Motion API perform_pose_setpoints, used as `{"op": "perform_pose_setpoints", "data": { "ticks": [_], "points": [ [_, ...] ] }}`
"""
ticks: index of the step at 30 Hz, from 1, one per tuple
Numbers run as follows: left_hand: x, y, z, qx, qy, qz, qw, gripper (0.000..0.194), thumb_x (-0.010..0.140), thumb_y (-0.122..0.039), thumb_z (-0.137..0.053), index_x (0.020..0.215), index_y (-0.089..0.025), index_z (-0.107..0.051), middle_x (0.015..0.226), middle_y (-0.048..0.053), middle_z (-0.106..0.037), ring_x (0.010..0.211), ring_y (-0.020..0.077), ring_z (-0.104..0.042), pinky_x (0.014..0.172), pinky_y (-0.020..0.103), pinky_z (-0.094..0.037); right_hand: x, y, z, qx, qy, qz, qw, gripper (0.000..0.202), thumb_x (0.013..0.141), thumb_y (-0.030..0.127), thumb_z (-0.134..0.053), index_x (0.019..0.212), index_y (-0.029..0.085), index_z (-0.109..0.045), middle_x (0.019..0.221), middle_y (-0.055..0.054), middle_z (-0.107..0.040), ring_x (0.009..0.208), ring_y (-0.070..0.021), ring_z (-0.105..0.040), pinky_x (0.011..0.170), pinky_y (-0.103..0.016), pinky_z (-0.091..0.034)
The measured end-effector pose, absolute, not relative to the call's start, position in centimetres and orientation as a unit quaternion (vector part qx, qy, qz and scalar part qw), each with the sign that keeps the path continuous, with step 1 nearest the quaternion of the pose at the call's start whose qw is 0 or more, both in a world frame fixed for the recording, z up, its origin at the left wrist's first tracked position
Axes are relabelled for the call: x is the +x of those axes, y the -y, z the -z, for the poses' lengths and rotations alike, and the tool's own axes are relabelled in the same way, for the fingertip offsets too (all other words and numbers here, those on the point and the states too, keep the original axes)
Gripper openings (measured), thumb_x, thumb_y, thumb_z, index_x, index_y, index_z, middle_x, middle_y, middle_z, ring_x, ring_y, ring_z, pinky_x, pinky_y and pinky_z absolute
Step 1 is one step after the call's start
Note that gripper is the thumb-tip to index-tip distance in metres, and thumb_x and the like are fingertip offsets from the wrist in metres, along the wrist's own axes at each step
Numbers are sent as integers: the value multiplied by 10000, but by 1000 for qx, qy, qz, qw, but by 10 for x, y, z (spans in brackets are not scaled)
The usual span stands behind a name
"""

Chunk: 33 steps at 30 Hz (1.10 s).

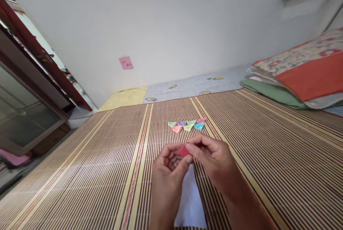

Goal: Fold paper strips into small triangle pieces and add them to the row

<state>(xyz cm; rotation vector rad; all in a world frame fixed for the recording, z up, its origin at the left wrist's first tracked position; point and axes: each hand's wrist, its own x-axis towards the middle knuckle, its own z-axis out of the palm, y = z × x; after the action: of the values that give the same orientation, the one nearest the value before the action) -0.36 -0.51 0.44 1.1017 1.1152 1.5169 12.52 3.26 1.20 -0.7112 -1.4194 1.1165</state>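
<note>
Between my two hands is a small folded piece of red paper (183,150). My left hand (170,165) pinches its lower edge with the thumb, the other fingers curled behind it. At its upper right, my right hand (211,155) grips the same paper between thumb and fingers. Part of the paper is hidden by the fingertips. Just beyond the hands, several small folded paper triangles (188,125) in green, purple, pink, yellow and blue lie in two rows on the striped mat. Under my wrists lies a white sheet (190,201), partly covered by the left hand.
The striped bamboo mat (102,173) spreads over the bed, with a checked sheet (182,89) along the wall. Folded bedding (308,76) is piled at the right. A pink note (125,63) is stuck to the wall. A doorway and glass-paned furniture stand at the left.
</note>
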Motion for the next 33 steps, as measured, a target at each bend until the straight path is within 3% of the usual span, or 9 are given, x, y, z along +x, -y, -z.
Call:
{"op": "perform_pose_setpoints", "data": {
  "ticks": [1, 5, 13, 18, 23, 28, 33],
  "points": [
    [-4, 5, -5, 458, -444, -602, 481, 170, 876, -336, -786, 920, -179, -739, 825, 38, -747, 749, 148, -662, 689, 247, -508, 125, -33, -11, -289, 578, -511, 567, 184, 951, 294, -670, 792, 205, -695, 680, 8, -660, 609, -144, -607, 595, -284, -509],
    [-7, 4, -5, 491, -420, -565, 513, 368, 1006, -413, -595, 811, -153, -769, 789, 85, -749, 717, 169, -647, 642, 266, -477, 124, -36, -7, -257, 507, -605, 557, 233, 944, 344, -685, 762, 212, -626, 515, 59, -547, 434, -119, -506, 452, -261, -461],
    [-9, 2, -8, 486, -426, -526, 553, 280, 913, -380, -723, 746, -154, -736, 674, 54, -736, 549, 122, -589, 542, 228, -410, 121, -43, 1, -336, 516, -556, 558, 254, 870, 408, -746, 733, 210, -667, 513, 39, -570, 441, -129, -518, 446, -266, -451],
    [-8, 5, -7, 501, -447, -531, 517, 262, 923, -332, -704, 722, -165, -689, 640, 26, -699, 584, 128, -581, 571, 238, -410, 119, -43, -1, -357, 513, -542, 562, 271, 859, 389, -749, 699, 201, -639, 558, 28, -585, 486, -125, -524, 464, -254, -446],
    [-7, 6, -8, 517, -445, -533, 501, 282, 937, -321, -685, 697, -178, -643, 617, -7, -627, 594, 126, -540, 629, 257, -429, 121, -41, -3, -322, 518, -577, 543, 280, 909, 349, -686, 692, 187, -617, 609, 20, -595, 524, -114, -538, 491, -238, -456],
    [-7, 7, -12, 536, -458, -530, 472, 220, 919, -340, -703, 769, -180, -681, 707, 20, -652, 688, 163, -580, 689, 287, -466, 123, -40, -3, -305, 515, -602, 528, 277, 930, 330, -663, 702, 192, -590, 585, 43, -560, 465, -100, -519, 447, -231, -444],
    [-10, 9, -11, 531, -451, -517, 497, 267, 952, -341, -666, 746, -172, -665, 636, -2, -599, 608, 136, -527, 623, 265, -427, 126, -39, -3, -238, 543, -641, 487, 178, 939, 310, -684, 814, 196, -628, 618, 42, -610, 460, -119, -600, 466, -252, -497]
  ]
}}
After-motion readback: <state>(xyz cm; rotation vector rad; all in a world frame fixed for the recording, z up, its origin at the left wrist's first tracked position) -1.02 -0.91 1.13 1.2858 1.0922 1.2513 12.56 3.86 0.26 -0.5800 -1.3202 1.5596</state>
